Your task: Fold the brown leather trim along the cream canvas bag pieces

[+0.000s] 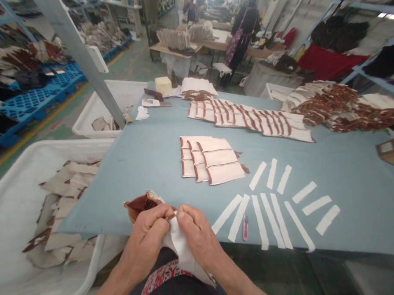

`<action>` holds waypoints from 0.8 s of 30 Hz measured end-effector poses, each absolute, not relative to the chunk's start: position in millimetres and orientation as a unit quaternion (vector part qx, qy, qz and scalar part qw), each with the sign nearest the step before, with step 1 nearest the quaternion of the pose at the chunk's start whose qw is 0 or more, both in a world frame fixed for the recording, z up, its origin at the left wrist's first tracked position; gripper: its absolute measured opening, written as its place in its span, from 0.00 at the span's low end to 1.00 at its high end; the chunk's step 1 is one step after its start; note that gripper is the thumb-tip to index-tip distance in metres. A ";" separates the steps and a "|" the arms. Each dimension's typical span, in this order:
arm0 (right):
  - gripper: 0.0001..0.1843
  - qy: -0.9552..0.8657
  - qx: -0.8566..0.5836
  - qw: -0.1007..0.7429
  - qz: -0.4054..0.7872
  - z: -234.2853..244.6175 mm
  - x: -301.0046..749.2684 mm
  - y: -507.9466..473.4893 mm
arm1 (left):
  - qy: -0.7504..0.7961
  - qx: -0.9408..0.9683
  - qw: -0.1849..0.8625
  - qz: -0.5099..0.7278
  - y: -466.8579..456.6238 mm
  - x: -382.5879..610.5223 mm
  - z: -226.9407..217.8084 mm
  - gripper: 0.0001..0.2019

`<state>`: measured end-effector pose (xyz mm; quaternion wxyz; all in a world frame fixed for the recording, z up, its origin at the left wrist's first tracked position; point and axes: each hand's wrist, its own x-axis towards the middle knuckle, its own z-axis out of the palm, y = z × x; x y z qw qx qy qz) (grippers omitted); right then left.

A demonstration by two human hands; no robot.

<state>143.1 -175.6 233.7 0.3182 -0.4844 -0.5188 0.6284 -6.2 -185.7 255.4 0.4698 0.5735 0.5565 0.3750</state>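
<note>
My left hand and my right hand are both closed on one cream fabric piece with brown lining at the near edge of the blue table. The brown lining bulges out past my left fingers. The cream part hangs down between my wrists toward my lap. A small overlapped pile of finished cream pieces with brown edging lies just beyond my hands. White fabric strips are fanned out on the table to the right. Pink thread snips lie among the strips near my right hand.
A long row of cream-and-brown pieces crosses the far table, with a heap at right. White bins with fabric pieces stand at left beside a grey post. A cardboard box sits at right. A person stands beyond.
</note>
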 end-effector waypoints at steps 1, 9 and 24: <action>0.21 -0.541 -0.493 0.317 0.603 234.2 144.0 -173.7 | 0.553 0.575 0.476 0.370 -182.8 -7.2 256.8 0.08; 0.14 -0.637 -0.477 0.431 0.425 252.5 171.8 -158.4 | 0.493 0.629 0.512 0.315 -166.0 -27.3 281.6 0.11; 0.17 -0.848 -0.266 0.298 0.348 298.9 193.0 -133.1 | 0.468 0.750 0.384 0.267 -184.6 -25.5 305.8 0.09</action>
